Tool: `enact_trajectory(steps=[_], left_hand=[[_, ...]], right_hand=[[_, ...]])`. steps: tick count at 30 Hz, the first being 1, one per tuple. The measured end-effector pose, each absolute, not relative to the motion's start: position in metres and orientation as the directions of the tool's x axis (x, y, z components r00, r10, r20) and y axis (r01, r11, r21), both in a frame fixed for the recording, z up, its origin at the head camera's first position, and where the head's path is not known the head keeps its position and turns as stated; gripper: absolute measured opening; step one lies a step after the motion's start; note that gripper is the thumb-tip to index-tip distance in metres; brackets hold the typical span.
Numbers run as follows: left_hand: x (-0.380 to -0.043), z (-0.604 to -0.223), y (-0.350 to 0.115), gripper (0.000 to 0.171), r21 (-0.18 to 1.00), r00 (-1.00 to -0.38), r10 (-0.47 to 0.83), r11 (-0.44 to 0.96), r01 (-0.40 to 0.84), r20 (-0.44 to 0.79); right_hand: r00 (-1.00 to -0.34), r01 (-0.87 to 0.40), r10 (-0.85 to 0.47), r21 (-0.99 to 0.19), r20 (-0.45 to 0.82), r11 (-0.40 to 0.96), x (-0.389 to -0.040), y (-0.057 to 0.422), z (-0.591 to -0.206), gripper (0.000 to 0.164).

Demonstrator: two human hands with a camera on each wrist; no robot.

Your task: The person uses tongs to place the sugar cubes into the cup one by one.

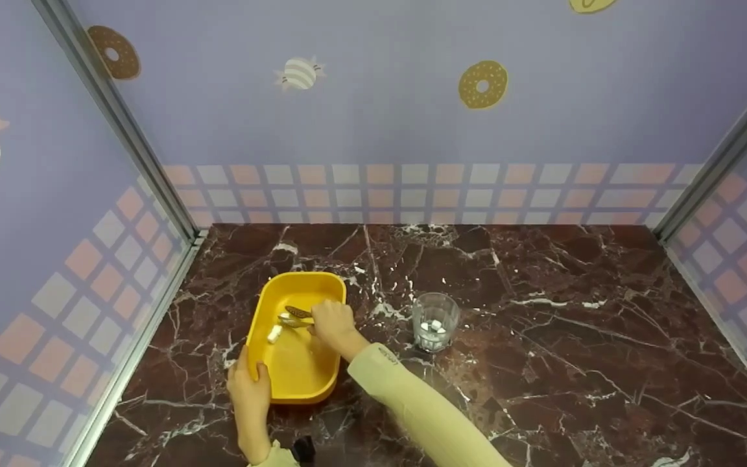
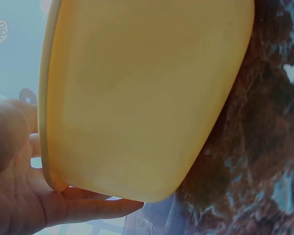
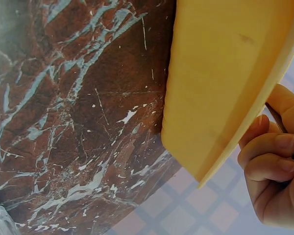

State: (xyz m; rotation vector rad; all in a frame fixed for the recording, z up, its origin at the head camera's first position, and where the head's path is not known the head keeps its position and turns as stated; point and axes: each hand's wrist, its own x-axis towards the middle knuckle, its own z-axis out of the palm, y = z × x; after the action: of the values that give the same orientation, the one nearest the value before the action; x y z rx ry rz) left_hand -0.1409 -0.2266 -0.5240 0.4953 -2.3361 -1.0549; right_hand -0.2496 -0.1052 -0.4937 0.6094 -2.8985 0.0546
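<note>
A yellow plastic tub (image 1: pixel 299 376) stands on the dark marbled surface, left of the middle. My left hand (image 1: pixel 248 388) grips its left side, with the thumb over the rim and fingers along the outer wall (image 2: pixel 137 107). My right hand (image 1: pixel 336 327) reaches over the tub's right side and holds metal tongs (image 1: pixel 297 322), their ends inside the tub. Beside the tong ends lie small white blocks, one of them a white block (image 1: pixel 274 334) on the tub floor. In the right wrist view, the right-hand fingers (image 3: pixel 272 166) curl round the handle, while the tub wall hides the tong ends.
A clear drinking glass (image 1: pixel 436 318) with several white pieces in it stands right of the tub, near my right sleeve (image 1: pixel 412 399). Purple patterned walls (image 1: pixel 386 117) enclose the back and sides of the marbled tabletop (image 1: pixel 574 363).
</note>
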Motion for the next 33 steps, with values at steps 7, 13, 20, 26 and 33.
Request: enact_trajectory(steps=[7,13,20,26,33], left_hand=[[-0.141,-0.523,-0.226,0.041,0.782,-0.802,-0.521,0.613,-0.115,0.291],[-0.141,-0.522,-0.226,0.041,0.777,-0.813,-0.514,0.616,-0.130,0.272],[-0.140,-0.521,-0.226,0.040,0.777,-0.808,-0.512,0.619,-0.112,0.291],[-0.141,-0.522,-0.226,0.041,0.778,-0.810,-0.510,0.619,-0.112,0.290],[-0.141,-0.522,-0.225,0.042,0.784,-0.811,-0.510,0.612,-0.107,0.288]], right_hand=[[-0.890,-0.423,-0.417,0.006,0.183,0.906,-0.249,-0.101,-0.494,0.021],[-0.879,-0.448,-0.437,-0.016,0.193,0.894,-0.248,-0.090,-0.492,0.019],[-0.863,-0.483,-0.452,-0.109,0.227,0.869,-0.245,-0.069,-0.480,0.016],[-0.842,-0.519,-0.452,-0.214,0.295,0.827,-0.236,-0.040,-0.464,0.019],[-0.861,-0.492,-0.383,-0.363,0.335,0.791,-0.224,0.006,-0.446,0.025]])
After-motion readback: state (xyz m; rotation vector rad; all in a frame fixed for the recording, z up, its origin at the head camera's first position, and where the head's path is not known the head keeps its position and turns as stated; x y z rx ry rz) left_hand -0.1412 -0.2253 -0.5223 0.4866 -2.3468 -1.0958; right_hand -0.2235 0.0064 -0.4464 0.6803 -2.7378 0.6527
